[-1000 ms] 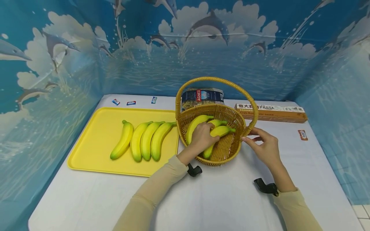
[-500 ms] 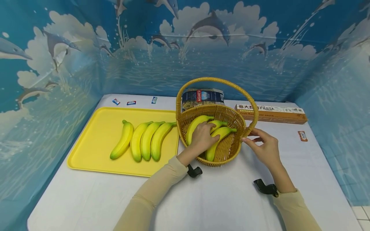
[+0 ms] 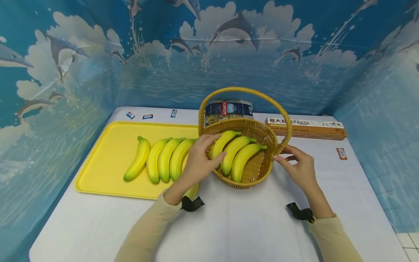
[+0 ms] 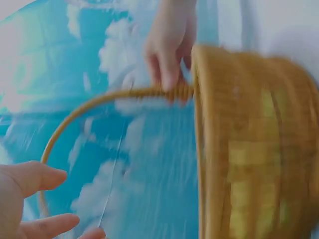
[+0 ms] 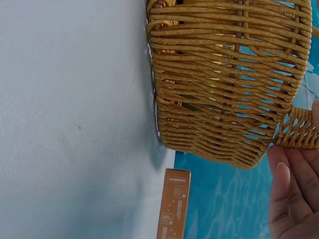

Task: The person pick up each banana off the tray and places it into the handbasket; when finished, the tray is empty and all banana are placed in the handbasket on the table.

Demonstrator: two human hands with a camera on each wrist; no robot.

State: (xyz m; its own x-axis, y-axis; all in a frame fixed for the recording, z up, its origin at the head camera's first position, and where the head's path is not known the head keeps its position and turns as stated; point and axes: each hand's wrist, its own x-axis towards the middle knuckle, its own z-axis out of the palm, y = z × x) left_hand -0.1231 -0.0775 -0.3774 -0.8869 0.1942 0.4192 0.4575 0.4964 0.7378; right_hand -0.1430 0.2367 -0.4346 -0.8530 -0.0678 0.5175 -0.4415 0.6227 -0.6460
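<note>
A wicker basket (image 3: 243, 183) with a tall arched handle (image 3: 242, 89) stands right of the yellow tray (image 3: 101, 160). Three bananas (image 3: 245, 156) lie side by side in it, stems toward the back right. My left hand (image 3: 199, 158) hovers at the basket's left rim, fingers spread and nothing in them; the left wrist view shows the thumb and fingers apart. With thumb and fingers my right hand (image 3: 299, 165) pinches the foot of the handle at the right rim. Several bananas (image 3: 167, 160) rest on the tray, its right part hidden behind my left hand and wrist.
Behind the basket stands a pasta bag (image 3: 229, 109). A long pasta box (image 3: 307, 129) lies at the back right, with a small wrapped candy (image 3: 341, 153) in front of it. More small candies (image 3: 147, 116) lie behind the tray. A dolphin-print curtain (image 3: 157, 80) encloses the white table.
My left hand has let go of the bananas in the basket and moved left to the rim. The front banana shifted slightly right earlier. My right hand keeps its grip.
</note>
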